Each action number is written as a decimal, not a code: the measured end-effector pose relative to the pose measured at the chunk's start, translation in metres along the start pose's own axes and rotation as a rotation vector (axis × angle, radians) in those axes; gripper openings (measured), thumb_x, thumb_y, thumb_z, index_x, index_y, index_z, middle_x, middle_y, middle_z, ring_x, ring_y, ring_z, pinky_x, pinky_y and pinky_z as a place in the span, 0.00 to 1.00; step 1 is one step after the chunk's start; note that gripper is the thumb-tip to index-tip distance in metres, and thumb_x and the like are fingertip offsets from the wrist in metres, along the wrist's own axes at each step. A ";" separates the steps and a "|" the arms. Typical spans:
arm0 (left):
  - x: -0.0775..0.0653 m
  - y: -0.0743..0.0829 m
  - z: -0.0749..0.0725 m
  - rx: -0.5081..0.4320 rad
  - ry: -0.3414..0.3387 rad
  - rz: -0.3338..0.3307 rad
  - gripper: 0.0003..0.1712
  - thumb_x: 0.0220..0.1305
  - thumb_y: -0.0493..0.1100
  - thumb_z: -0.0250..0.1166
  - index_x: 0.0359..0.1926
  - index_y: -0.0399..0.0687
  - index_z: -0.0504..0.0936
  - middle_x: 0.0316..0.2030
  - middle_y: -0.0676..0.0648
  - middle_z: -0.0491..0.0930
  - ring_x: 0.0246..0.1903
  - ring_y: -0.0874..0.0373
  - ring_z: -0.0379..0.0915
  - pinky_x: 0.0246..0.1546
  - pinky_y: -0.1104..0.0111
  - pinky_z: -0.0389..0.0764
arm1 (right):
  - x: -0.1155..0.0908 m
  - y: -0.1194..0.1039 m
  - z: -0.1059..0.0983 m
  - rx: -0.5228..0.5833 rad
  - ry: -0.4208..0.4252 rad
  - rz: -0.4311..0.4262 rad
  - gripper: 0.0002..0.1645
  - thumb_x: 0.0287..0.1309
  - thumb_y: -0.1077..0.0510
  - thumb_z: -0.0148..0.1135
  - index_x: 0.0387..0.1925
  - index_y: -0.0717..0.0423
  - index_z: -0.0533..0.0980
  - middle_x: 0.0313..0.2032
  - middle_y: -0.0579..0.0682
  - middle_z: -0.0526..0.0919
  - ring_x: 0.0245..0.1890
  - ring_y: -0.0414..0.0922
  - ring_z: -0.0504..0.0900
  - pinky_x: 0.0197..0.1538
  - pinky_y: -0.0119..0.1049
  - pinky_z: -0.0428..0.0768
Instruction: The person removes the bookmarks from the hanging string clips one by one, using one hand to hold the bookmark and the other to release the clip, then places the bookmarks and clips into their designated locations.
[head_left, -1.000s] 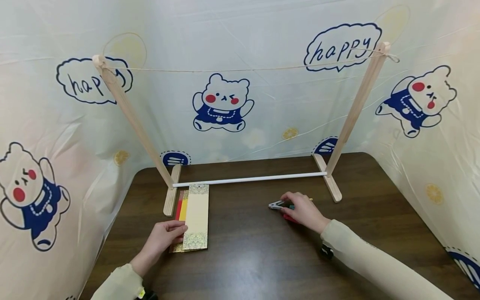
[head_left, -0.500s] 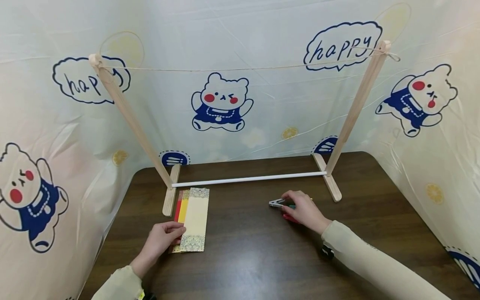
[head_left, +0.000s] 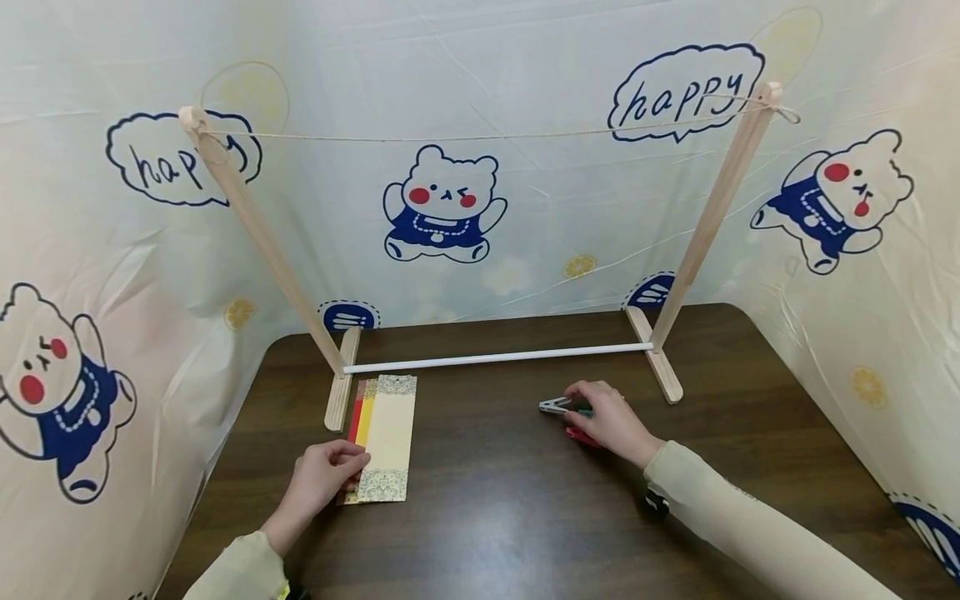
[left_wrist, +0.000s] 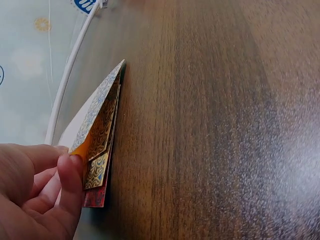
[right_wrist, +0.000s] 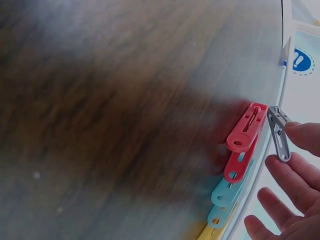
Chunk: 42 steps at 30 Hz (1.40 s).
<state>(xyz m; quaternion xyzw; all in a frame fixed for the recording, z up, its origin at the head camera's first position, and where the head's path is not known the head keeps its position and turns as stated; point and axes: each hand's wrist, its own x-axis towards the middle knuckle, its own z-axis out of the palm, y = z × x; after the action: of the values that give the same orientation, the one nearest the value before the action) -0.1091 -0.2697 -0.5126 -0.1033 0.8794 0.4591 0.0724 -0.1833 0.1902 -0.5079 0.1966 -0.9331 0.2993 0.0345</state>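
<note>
My left hand pinches the left edge of a cream bookmark-like card with patterned ends. In the left wrist view its edge stands raised above other patterned cards. Strips of a yellow card and a red card show beneath it. Over on the right, my right hand holds a grey clothespin between thumb and fingertip. Beside it a red clothespin, a teal clothespin and a yellow clothespin lie in a row on the table.
Behind both hands stands a wooden frame with a left post, a right post and a white rod low between them. A thin string spans the post tops. The brown table meets a printed curtain.
The cream card has slid slightly down and left, its top now apart from the white rod and its body a little tilted. My right hand stays nearly still with the grey clothespin.
</note>
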 end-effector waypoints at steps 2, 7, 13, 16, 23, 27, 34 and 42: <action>0.001 0.001 0.000 0.021 -0.002 0.010 0.10 0.67 0.41 0.73 0.41 0.36 0.87 0.21 0.48 0.82 0.18 0.57 0.76 0.17 0.67 0.77 | 0.000 0.000 0.000 0.003 -0.007 0.008 0.16 0.60 0.60 0.75 0.49 0.58 0.82 0.44 0.55 0.87 0.50 0.56 0.82 0.53 0.57 0.80; 0.001 0.003 -0.001 0.103 0.008 0.038 0.11 0.66 0.42 0.73 0.42 0.37 0.89 0.22 0.50 0.83 0.19 0.57 0.73 0.18 0.67 0.74 | -0.001 0.000 0.000 0.001 -0.009 0.006 0.16 0.60 0.60 0.75 0.49 0.57 0.82 0.45 0.54 0.87 0.50 0.55 0.82 0.53 0.56 0.81; -0.001 0.005 -0.003 0.130 0.013 0.054 0.10 0.67 0.42 0.72 0.42 0.38 0.89 0.22 0.50 0.82 0.20 0.57 0.73 0.18 0.68 0.73 | -0.001 0.003 0.002 -0.006 0.013 -0.017 0.17 0.60 0.60 0.75 0.49 0.58 0.82 0.44 0.54 0.87 0.50 0.55 0.82 0.53 0.57 0.80; -0.001 0.007 -0.004 0.166 0.033 0.088 0.11 0.69 0.42 0.70 0.45 0.38 0.88 0.28 0.49 0.85 0.24 0.57 0.74 0.22 0.69 0.75 | -0.001 0.005 0.001 -0.010 0.024 -0.023 0.17 0.59 0.61 0.76 0.48 0.58 0.82 0.44 0.54 0.87 0.50 0.56 0.82 0.53 0.57 0.81; 0.000 0.014 -0.002 0.269 0.134 0.213 0.13 0.73 0.44 0.67 0.50 0.39 0.87 0.39 0.44 0.86 0.32 0.54 0.74 0.37 0.65 0.80 | -0.001 0.009 0.003 -0.022 0.023 -0.038 0.16 0.58 0.61 0.76 0.47 0.58 0.82 0.43 0.54 0.87 0.49 0.56 0.83 0.53 0.57 0.80; 0.000 0.019 0.000 0.276 0.165 0.263 0.11 0.73 0.43 0.67 0.48 0.41 0.88 0.36 0.46 0.85 0.32 0.56 0.74 0.36 0.64 0.78 | 0.000 0.012 0.004 -0.045 0.007 -0.037 0.17 0.56 0.61 0.77 0.46 0.58 0.82 0.43 0.54 0.88 0.51 0.58 0.82 0.55 0.59 0.78; 0.001 0.024 0.007 0.379 0.190 0.348 0.18 0.70 0.50 0.69 0.51 0.40 0.87 0.41 0.43 0.85 0.37 0.49 0.80 0.40 0.54 0.84 | 0.002 0.017 0.007 -0.067 -0.025 -0.014 0.16 0.56 0.60 0.78 0.45 0.57 0.82 0.43 0.53 0.88 0.52 0.58 0.81 0.55 0.60 0.77; 0.001 0.025 0.012 0.472 0.221 0.399 0.25 0.69 0.55 0.69 0.55 0.39 0.85 0.53 0.35 0.84 0.52 0.37 0.80 0.53 0.39 0.81 | 0.000 0.020 0.009 -0.057 -0.022 -0.021 0.15 0.58 0.60 0.77 0.46 0.56 0.82 0.42 0.51 0.87 0.48 0.56 0.82 0.53 0.60 0.77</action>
<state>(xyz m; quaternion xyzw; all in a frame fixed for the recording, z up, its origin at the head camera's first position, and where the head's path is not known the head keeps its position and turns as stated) -0.1157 -0.2462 -0.4999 0.0412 0.9670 0.2338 -0.0928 -0.1902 0.2001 -0.5258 0.2086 -0.9394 0.2700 0.0328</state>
